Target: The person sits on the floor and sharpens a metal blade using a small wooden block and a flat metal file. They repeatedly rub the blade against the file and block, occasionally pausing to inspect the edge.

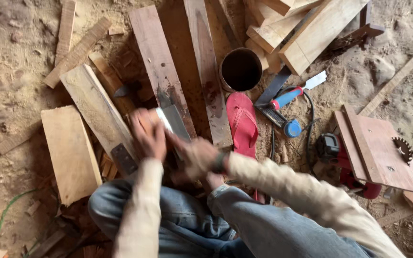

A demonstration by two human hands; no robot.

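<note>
Both hands [173,143] gripping metal blade [174,122], round tin [241,69] dark inside

both hands [149,136] motion-blurred; their grip unclear.

Soft, even daylight fills the scene with only faint shadows among the planks and no glare, the far woodpile looks sharp, while both hands [173,143] near the middle are smeared by motion blur.

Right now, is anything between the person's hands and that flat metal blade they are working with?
Nothing visible: the left hand and right hand are both on the metal blade, which lies over a reddish plank.
</note>
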